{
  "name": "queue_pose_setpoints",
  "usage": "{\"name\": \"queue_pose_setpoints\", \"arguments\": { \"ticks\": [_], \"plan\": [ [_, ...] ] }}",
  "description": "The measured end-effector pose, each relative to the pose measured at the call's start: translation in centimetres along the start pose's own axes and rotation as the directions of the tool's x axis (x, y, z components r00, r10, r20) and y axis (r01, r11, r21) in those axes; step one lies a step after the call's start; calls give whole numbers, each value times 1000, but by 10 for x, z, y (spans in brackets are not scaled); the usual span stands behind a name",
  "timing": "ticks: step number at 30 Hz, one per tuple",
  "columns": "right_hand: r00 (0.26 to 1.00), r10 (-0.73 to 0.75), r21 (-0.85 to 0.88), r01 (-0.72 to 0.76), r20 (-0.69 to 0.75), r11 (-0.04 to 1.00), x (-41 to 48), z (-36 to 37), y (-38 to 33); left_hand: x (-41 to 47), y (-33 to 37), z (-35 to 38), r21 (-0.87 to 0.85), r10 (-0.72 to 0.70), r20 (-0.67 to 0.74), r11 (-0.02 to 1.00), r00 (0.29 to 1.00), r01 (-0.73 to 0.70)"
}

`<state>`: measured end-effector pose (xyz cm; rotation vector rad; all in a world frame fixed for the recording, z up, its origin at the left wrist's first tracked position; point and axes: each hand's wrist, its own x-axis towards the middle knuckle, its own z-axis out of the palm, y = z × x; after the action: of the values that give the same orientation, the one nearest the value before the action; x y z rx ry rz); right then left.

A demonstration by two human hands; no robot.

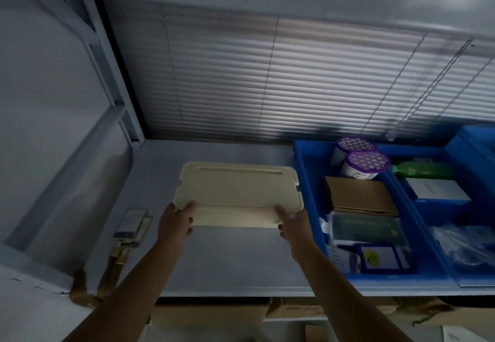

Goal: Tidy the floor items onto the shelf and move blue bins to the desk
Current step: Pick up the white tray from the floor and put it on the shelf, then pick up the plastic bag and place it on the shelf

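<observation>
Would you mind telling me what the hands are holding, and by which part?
A cream panel: the left hand grips its near-left corner, the right hand its near-right corner.

Board (238, 194): cream, taken to be plastic, matt; the upper half is left smooth with one moulded groove, the lower half is finely ribbed. Shelf (214, 261): grey painted metal, smooth, finished with a dull sheen. Bins (305, 181): blue plastic, smooth, faintly glossy. Box (361, 194): brown cardboard, matt. Tubs (368, 160): white plastic, capped with purple honeycomb-patterned lids. Bottle (420, 170): green plastic, glossy. Bag (460, 242): clear film, crinkled, shiny. Blind (294, 79): pale slats, smooth, satin; the material cannot be determined. Cartons (294, 309): brown cardboard, matt, ragged at the edges.
</observation>
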<state>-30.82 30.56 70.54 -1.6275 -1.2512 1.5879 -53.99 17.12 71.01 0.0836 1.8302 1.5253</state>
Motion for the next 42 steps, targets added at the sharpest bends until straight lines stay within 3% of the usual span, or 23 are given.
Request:
{"name": "queue_pose_setpoints", "arguments": {
  "ticks": [5, 16, 22, 26, 28, 30, 33, 35, 37, 39, 42],
  "plan": [
    [1000, -19, -4, 19, -22, 1000, 62, 22, -35, 50, 37, 31, 51, 40, 44, 998, 998, -43],
    [992, -123, -64, 121, -25, 991, 156, 46, -89, 131, 88, 76, 173, -7, 150, 985, 989, -19],
    [993, -112, -138, 114, 27, 984, 98, 13, -80, 84, 72, 66, 214, 34, 104, 975, 994, -55],
    [977, -136, -60, 148, 165, 987, 7, -48, -42, -12, 20, 62, 301, 45, 226, 947, 973, -113],
    [970, -182, -120, 203, 161, 972, -46, -94, 0, -64, -15, 64, 374, 60, 335, 908, 940, -191],
    [984, -128, -212, 153, 124, 965, -93, -146, 47, -110, -55, 70, 460, 21, 424, 856, 905, -236],
    [999, 16, -378, -2, 32, 926, -144, -231, 128, -165, -127, 90, 593, -108, 532, 755, 840, -278],
    [988, 130, -445, -151, -79, 882, -165, -290, 184, -196, -176, 115, 710, -274, 581, 631, 766, -313],
    [955, 242, -488, -295, -169, 822, -183, -345, 236, -224, -229, 144, 798, -446, 574, 490, 686, -350],
    [915, 345, -513, -403, -210, 758, -196, -398, 286, -253, -281, 174, 832, -532, 555, 371, 639, -413],
    [864, 457, -540, -494, -212, 682, -198, -472, 350, -299, -346, 219, 878, -586, 473, 251, 658, -408]
  ]
}}
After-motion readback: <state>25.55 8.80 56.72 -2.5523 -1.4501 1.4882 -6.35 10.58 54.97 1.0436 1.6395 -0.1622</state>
